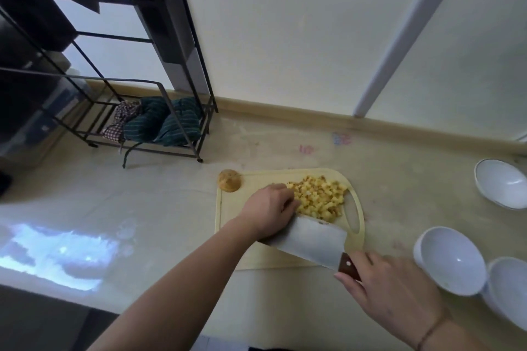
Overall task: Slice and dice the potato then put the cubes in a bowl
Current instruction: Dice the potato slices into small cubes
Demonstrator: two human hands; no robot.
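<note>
A pile of yellow potato cubes (320,198) lies on the far right part of a pale cutting board (228,218) on the floor. My left hand (269,208) rests with curled fingers against the pile's left side; whether it holds any cubes is hidden. My right hand (390,293) grips the brown wooden handle of a cleaver (310,239), whose broad blade lies tilted against the pile's near side. A potato end piece (229,180) sits at the board's far left corner. A white bowl (453,259) stands right of the board.
A second white bowl (506,288) sits beside the first at the right edge, a third bowl (502,182) farther back. A black metal rack (159,134) with folded cloths stands at the far left. A white table leg (399,45) rises at the back right.
</note>
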